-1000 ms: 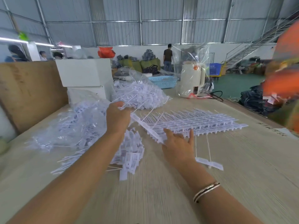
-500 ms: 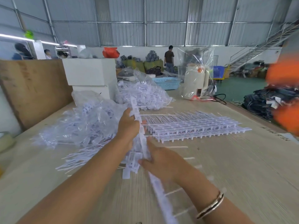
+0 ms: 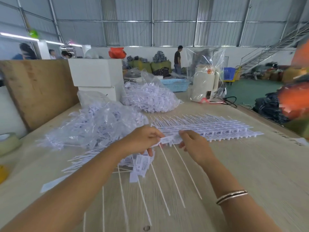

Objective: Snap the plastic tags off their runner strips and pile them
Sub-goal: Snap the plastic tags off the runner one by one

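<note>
A white runner strip of plastic tags (image 3: 168,141) is held level above the table between both hands, its thin tails hanging toward me. My left hand (image 3: 143,139) pinches the strip's left end. My right hand (image 3: 194,144) grips its right end. Under my left hand lies a pile of loose snapped tags (image 3: 142,164). A stack of whole runner strips (image 3: 209,128) lies on the table just beyond my hands.
Clear bags of white tags (image 3: 100,121) (image 3: 150,97) lie left and behind. White boxes (image 3: 97,72), a wooden board (image 3: 38,87), a tape roll (image 3: 8,143), a blue basket (image 3: 175,84) and a wrapped kettle (image 3: 205,84) ring the wooden table (image 3: 250,164).
The strip, held upright half a second ago, has been turned level across both hands. A second ago my left hand lifted it off the stack while my right lay near it.
</note>
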